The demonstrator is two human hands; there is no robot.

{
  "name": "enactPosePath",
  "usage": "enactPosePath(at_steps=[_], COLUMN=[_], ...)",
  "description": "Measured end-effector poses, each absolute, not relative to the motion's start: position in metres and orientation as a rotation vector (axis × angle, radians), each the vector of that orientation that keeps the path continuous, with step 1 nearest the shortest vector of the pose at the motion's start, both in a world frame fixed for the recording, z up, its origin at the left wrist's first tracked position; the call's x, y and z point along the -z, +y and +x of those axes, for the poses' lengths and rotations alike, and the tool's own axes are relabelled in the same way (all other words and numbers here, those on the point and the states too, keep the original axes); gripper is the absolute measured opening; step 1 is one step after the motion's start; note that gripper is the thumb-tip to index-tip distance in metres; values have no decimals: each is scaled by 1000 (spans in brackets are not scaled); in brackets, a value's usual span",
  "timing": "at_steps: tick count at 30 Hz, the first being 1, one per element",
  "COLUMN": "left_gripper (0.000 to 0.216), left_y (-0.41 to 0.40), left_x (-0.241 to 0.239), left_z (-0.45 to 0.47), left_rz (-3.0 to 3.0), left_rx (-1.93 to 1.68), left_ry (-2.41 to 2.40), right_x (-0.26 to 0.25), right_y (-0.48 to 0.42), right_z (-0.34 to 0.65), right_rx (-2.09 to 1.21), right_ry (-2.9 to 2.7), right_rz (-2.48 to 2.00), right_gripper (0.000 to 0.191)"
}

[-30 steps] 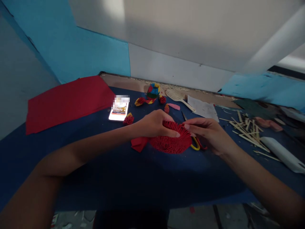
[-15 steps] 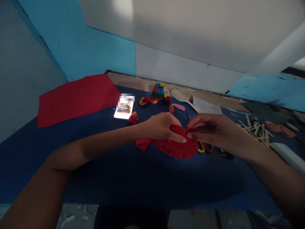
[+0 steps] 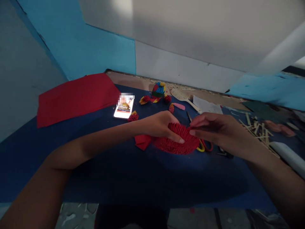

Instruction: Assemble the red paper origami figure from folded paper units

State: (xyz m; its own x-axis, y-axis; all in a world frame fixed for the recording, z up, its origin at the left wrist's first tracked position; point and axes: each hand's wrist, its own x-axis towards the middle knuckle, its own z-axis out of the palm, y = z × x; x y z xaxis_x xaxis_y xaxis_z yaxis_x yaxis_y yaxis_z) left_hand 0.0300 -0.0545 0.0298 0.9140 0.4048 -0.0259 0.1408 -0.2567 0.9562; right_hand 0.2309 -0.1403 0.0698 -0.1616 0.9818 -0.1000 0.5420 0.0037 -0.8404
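A round red piece of folded paper (image 3: 178, 144), built from many small pleated units, is held just above the blue table. My left hand (image 3: 162, 125) grips its left side, thumb laid across the front and the other fingers behind. At its upper right edge my right hand (image 3: 209, 127) pinches with thumb and fingertips; whether a single small paper unit is between them I cannot make out. Beneath the piece, to the left, lies some red paper (image 3: 143, 141). Scissors (image 3: 202, 145) with yellow and red handles rest partly hidden behind the right hand.
A lit phone (image 3: 124, 106) and a large red sheet (image 3: 76, 100) lie on the left. Behind my hands stand a multicoloured folded-paper model (image 3: 159, 90) and a hairbrush (image 3: 184, 98). Thin sticks (image 3: 258, 130) and a white roll (image 3: 287, 156) are at right.
The red folded-paper piece has tilted slightly and risen a little. My right hand has shifted slightly right along its edge; my left hand keeps its grip. The picture on the phone has changed.
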Motion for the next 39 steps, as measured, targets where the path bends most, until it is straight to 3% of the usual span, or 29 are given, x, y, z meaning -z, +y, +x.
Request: enactPosePath(at_steps=[6,13,17,20,24,27,32,39], left_gripper=[24,27,28,27,28,35,28,29], left_y=[-57,-55,-55,-49,-23,1,22,26], left_x=[-30,-27,-28,-28,-21,-11,0,21], left_z=[30,31,31,31,35,39,43,41], left_rz=[1865,1849,1788,1684,1255,917,553,619], left_rx=[-264,-279,-274,-298,-607,-859,-955,-879], left_ry=[393,405,398,470,574,570,554,656], right_x=[-68,-63,-61,-54,-31,-10,13,28], right_y=[-141,-147,-144,-131,-107,-95,-86,-78], right_z=[232,229,230,233,243,249,240,239], right_rx=[-1117,-840,-888,-994,-866,-1023,-1531,-1575], right_ry=[-1789,-1869,-1874,-1767,-1342,-1017,-708,-533], right_rz=[-1586,-1568,-1530,-1454,-1369,-1298,-1195,-1147], right_gripper=[17,19,21,27,33,34,16,8])
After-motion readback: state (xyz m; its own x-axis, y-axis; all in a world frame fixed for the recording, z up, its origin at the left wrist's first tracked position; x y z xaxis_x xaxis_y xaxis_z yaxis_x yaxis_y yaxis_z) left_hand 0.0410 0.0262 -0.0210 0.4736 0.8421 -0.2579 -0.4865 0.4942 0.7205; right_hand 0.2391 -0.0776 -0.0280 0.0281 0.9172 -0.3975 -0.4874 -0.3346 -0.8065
